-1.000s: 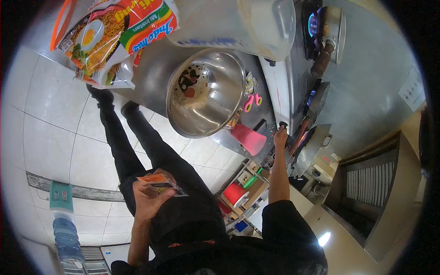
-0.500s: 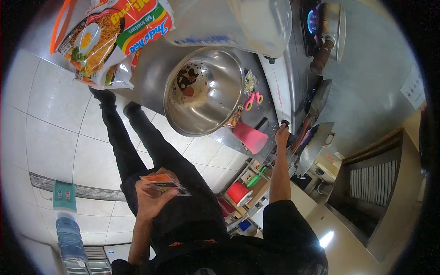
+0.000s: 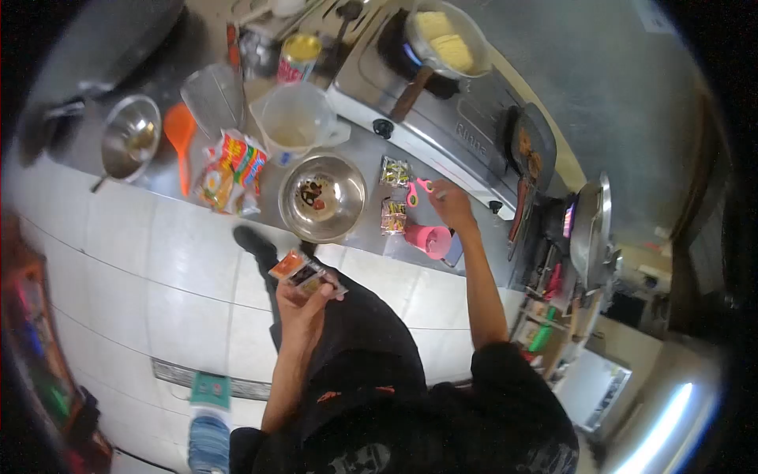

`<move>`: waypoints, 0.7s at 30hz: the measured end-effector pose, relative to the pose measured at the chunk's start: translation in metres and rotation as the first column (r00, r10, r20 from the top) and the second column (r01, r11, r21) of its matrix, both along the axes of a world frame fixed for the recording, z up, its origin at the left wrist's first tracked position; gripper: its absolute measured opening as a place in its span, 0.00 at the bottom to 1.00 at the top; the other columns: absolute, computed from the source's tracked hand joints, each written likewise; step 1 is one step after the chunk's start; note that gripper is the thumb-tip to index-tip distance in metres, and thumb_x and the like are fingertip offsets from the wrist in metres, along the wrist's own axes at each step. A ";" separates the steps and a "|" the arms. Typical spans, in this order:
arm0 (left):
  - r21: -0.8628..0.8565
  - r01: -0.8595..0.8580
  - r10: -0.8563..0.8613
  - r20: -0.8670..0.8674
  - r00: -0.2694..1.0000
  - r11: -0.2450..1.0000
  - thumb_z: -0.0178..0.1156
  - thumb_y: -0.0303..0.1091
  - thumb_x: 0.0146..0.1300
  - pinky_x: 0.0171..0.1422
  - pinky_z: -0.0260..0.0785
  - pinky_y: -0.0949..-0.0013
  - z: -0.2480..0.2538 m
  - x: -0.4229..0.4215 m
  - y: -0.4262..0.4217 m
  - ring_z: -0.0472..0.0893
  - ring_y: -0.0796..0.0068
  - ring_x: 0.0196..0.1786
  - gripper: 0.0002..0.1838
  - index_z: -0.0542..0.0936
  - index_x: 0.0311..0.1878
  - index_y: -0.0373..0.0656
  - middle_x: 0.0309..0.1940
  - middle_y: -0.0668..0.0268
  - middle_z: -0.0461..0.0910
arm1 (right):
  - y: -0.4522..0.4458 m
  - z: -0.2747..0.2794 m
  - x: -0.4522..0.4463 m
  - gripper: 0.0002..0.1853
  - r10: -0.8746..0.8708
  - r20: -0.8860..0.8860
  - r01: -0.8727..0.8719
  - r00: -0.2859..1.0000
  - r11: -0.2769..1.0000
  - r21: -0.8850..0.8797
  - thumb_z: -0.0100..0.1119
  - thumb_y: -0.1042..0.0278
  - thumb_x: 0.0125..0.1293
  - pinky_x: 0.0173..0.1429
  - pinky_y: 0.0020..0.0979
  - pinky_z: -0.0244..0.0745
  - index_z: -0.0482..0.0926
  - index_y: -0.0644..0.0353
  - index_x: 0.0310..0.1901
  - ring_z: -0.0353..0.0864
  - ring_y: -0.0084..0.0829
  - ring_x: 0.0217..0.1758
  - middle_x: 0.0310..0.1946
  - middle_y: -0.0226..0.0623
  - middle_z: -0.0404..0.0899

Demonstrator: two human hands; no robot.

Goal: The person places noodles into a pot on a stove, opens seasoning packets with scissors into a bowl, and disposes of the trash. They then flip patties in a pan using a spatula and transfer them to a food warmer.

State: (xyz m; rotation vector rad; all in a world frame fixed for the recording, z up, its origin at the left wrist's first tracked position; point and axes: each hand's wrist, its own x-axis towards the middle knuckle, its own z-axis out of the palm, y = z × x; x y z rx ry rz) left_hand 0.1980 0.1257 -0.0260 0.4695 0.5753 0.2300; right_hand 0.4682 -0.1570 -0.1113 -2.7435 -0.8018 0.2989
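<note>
My left hand is closed on seasoning sachets, orange at one end and dark in the middle, held in front of my legs. Beyond them a steel mixing bowl stands on the counter with dark and reddish sauce in its bottom. My right hand is at the pink and yellow-green scissors, slightly blurred, fingers partly apart at one handle loop; no firm grip shows. Opened seasoning packets lie beside the scissors, and a pink cup stands near my right wrist.
The gas stove carries a pan of noodle blocks over a flame and a dark frying pan. A plastic jug, noodle package, orange spoon, strainer and small steel bowl line the counter.
My right hand has left the stove knob and moved to the scissors. The left hand still holds the sachets. My view has shifted, showing more stove and counter.
</note>
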 end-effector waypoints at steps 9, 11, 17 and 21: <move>0.218 -0.087 0.097 -0.038 0.995 0.972 0.62 0.24 0.60 0.38 0.75 0.70 0.066 0.023 -0.016 0.81 0.74 0.42 0.21 0.70 0.56 0.39 0.43 0.62 0.80 | -0.009 -0.038 0.002 0.21 -0.219 -0.038 0.220 0.975 0.975 0.021 0.71 0.61 0.48 0.47 0.45 0.75 0.79 0.57 0.44 0.80 0.50 0.41 0.48 0.44 0.75; 0.195 -0.096 0.100 -0.013 0.995 0.976 0.60 0.21 0.60 0.44 0.76 0.69 0.068 0.025 -0.023 0.81 0.72 0.46 0.22 0.69 0.58 0.38 0.46 0.61 0.79 | -0.009 -0.040 0.004 0.19 -0.180 0.001 0.180 0.984 0.983 0.027 0.72 0.63 0.45 0.45 0.45 0.75 0.77 0.58 0.38 0.79 0.48 0.42 0.45 0.44 0.76; 0.184 -0.100 0.076 0.132 0.988 0.978 0.59 0.21 0.62 0.54 0.75 0.68 0.059 0.037 -0.044 0.80 0.71 0.50 0.23 0.66 0.61 0.38 0.49 0.60 0.77 | -0.023 -0.061 0.022 0.14 -0.123 0.005 0.123 0.992 0.992 0.042 0.71 0.70 0.42 0.38 0.43 0.74 0.74 0.60 0.28 0.80 0.49 0.35 0.28 0.45 0.79; 0.058 -0.102 0.092 0.162 0.982 0.993 0.59 0.22 0.63 0.57 0.74 0.71 0.052 0.039 -0.052 0.79 0.71 0.51 0.24 0.65 0.62 0.40 0.51 0.61 0.76 | -0.027 -0.057 0.026 0.12 -0.176 -0.030 0.179 0.984 0.964 0.199 0.69 0.73 0.41 0.31 0.41 0.73 0.72 0.61 0.23 0.79 0.42 0.25 0.21 0.42 0.77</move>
